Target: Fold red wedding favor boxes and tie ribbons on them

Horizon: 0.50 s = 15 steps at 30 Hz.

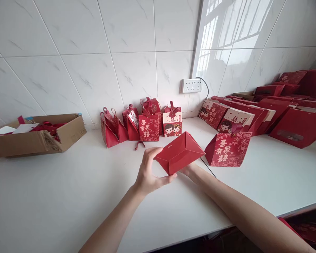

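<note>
A red paper gift box [179, 152], bottom flaps toward me, is held above the white counter [68, 196]. My left hand [149, 172] grips its left corner, thumb below and fingers curled over the top. My right hand [187, 169] is mostly hidden beneath the box and supports it from below. Just to the right stands a finished red box with gold characters [228, 149].
Several finished red gift boxes [147, 121] stand in a row against the tiled wall. A cardboard carton [39, 137] with red ribbons sits at the left. Stacks of flat red boxes [279, 109] fill the right. A wall socket [191, 85] is behind.
</note>
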Tool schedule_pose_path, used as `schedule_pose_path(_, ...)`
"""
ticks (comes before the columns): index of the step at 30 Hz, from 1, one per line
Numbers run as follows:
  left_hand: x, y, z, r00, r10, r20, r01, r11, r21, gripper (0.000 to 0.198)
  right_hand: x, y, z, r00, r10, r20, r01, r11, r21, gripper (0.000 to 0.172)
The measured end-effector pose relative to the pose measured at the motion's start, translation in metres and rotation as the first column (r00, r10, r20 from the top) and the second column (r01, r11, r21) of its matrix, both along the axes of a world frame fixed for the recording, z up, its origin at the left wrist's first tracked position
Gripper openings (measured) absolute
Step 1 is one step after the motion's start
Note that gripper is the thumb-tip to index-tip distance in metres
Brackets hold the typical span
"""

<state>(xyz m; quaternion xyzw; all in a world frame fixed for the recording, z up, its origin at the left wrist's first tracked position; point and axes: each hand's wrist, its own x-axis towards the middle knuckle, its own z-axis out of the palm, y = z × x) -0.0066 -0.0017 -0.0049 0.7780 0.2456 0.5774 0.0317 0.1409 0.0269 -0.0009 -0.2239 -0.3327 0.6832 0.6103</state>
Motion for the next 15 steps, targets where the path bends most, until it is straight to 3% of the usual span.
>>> schedule_pose_path(4,0.001,-0.002,0.003,0.974,-0.066,0.217,0.119,0.964,-0.238,0.074,0.001,0.01,-0.007,0.998,0.033,0.048,-0.027,0.994,-0.11,0.026)
schedule_pose_path(8,0.0,0.0,0.013,0.865,-0.019,0.501,0.301,0.819,-0.489,0.075,0.005,0.02,-0.01,0.996,-0.061,0.059,0.072,0.977,-0.202,0.024)
schedule_pose_path(11,-0.002,0.005,0.021,0.67,0.108,0.734,0.526,0.629,-0.572,0.053,0.009,0.021,-0.005,0.989,-0.141,0.054,0.148,0.975,-0.163,0.024)
schedule_pose_path(13,-0.004,0.008,0.026,0.531,0.267,0.804,0.673,0.444,-0.592,0.04,0.011,0.02,-0.001,0.985,-0.161,0.063,0.168,0.976,-0.139,0.027)
schedule_pose_path(15,-0.005,0.011,0.03,0.486,0.411,0.772,0.756,0.246,-0.607,0.038,0.012,0.019,0.002,0.984,-0.166,0.065,0.174,0.976,-0.133,0.027)
